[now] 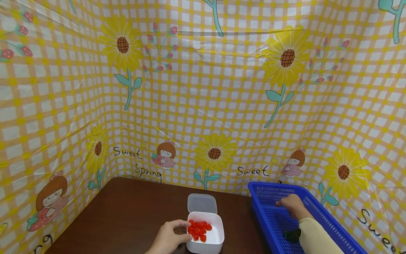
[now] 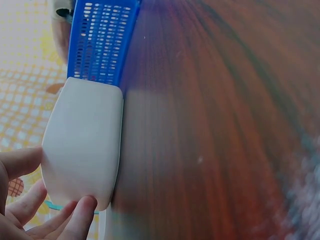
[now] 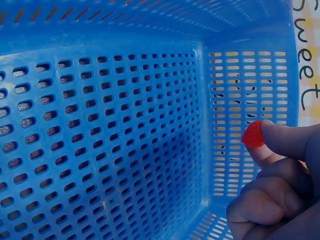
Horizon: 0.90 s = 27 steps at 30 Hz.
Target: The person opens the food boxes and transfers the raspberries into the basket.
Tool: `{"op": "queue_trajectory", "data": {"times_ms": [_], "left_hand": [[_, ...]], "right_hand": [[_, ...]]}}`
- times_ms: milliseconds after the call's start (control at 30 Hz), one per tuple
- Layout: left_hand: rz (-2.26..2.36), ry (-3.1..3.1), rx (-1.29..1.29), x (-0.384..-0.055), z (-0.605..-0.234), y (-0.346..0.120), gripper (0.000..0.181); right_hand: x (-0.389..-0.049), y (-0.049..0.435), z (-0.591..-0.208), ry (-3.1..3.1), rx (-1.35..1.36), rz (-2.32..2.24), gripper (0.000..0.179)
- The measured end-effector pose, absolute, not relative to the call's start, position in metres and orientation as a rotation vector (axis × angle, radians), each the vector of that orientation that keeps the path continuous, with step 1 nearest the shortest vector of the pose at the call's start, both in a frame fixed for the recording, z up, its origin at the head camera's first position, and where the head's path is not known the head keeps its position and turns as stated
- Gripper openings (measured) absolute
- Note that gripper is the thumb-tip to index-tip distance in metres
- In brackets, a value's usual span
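Several red raspberries (image 1: 196, 231) lie in a white plastic box (image 1: 216, 228), mostly toward its left side. My left hand (image 1: 171, 235) holds the box at its left edge, thumb and forefinger at the rim. The left wrist view has its fingers (image 2: 84, 212) against the outside of the box (image 2: 85, 140). My right hand (image 1: 293, 205) is over the blue basket (image 1: 269, 225). In the right wrist view a single raspberry (image 3: 253, 135) is pinched between thumb and forefinger, with the other fingers curled in, above the basket's slotted floor (image 3: 115, 145).
Behind the white box lies a translucent lid (image 1: 202, 203). A dark device (image 1: 291, 235) sits at the right wrist, by the sleeve (image 1: 317, 236). The dark wooden table (image 1: 127, 211) meets a checked cloth (image 1: 203, 106) at the back and sides.
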<state>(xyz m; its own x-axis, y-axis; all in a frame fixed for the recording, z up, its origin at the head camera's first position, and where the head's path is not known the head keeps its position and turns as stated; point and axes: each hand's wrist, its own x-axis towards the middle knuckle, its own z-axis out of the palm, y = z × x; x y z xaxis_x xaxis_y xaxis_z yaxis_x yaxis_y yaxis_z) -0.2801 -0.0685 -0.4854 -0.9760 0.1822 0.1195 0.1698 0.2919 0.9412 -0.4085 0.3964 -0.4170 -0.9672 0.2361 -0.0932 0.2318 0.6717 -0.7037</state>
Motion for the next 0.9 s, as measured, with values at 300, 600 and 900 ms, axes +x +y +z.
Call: {"op": "queue_trajectory", "data": {"times_ms": [300,600,900], "left_hand": [[1.830,2.513,0.346,-0.283,-0.489,-0.069,0.031],[1.832,2.511,0.323,-0.284,-0.490,-0.069,0.030],[1.840,2.495,0.328,-0.283,-0.489,-0.068,0.030]], "right_hand": [[-0.403,0.393,-0.410,-2.872,-0.356,1.160,0.036],[-0.402,0.368,-0.390,-2.853,-0.193,1.180,0.047],[-0.397,0.331,-0.364,-2.831,-0.092,1.229,0.031]]}}
